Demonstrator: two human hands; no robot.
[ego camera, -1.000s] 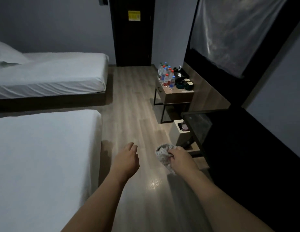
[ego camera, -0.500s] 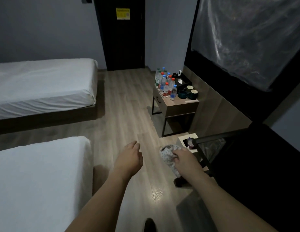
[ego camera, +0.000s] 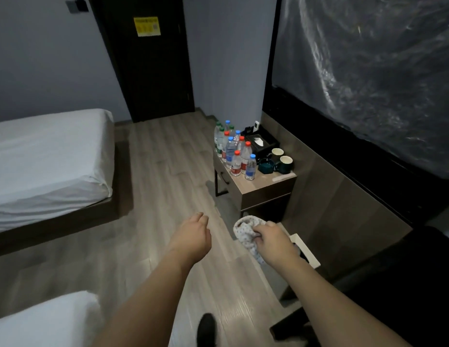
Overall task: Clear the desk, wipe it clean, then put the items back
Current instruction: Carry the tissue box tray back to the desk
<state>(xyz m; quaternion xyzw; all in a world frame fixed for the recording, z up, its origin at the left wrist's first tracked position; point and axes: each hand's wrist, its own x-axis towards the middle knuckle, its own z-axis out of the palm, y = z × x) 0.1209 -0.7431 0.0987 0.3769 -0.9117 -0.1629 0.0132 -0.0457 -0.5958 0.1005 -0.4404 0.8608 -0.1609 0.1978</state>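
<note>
From the head view, your right hand (ego camera: 273, 242) grips a bunched white spotted cloth (ego camera: 247, 232), fingers curled around it, held out over the grey wood-plank floor (ego camera: 168, 171). Your left hand (ego camera: 193, 236) hangs loose and holds nothing, fingers relaxed.

Far ahead on the right stands the small wooden desk with a dark drawer (ego camera: 262, 190), well apart from both hands. On its top sits a cluster of clear plastic water bottles with red, blue and green caps (ego camera: 234, 151), a black tissue box (ego camera: 259, 142), two dark green mugs with pale insides (ego camera: 282, 159) and a dark green dish (ego camera: 266, 165). Nothing has been lifted off, so I judge you are at the approach, before clearing begins.

The next move calls for reaching the desk, parking the cloth or working one-handed, and lifting the bottles away first; packed closely, they could topple.
</note>
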